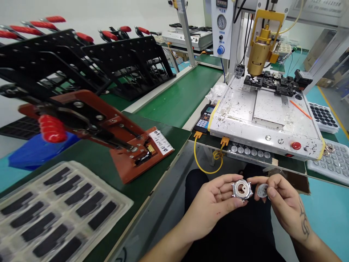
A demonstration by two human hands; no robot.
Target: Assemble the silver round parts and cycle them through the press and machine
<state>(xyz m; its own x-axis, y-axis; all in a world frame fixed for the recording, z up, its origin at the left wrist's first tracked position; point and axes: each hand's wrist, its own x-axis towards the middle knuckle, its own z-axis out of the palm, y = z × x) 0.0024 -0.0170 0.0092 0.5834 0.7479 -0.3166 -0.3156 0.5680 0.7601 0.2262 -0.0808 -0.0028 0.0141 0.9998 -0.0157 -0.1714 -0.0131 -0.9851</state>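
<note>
My left hand (209,205) grips a silver watch case (242,189) between thumb and fingers. The case has lugs at its sides and an open, ring-shaped middle. Pinched in my right hand (283,200) is a round silver watch back (262,190) with small print on its face. It is held just to the right of the case, apart from it. My right index finger reaches over to the case's upper right edge. Both hands are above my lap, in front of the bench edge.
Ahead stands a white dispensing machine (240,125) with a gold nozzle head (256,60) and a red button (296,145). A tray of round parts (331,160) lies at right. On the left are a brown toggle press (131,160), a tray of black parts (120,193) and black clamp fixtures (128,62).
</note>
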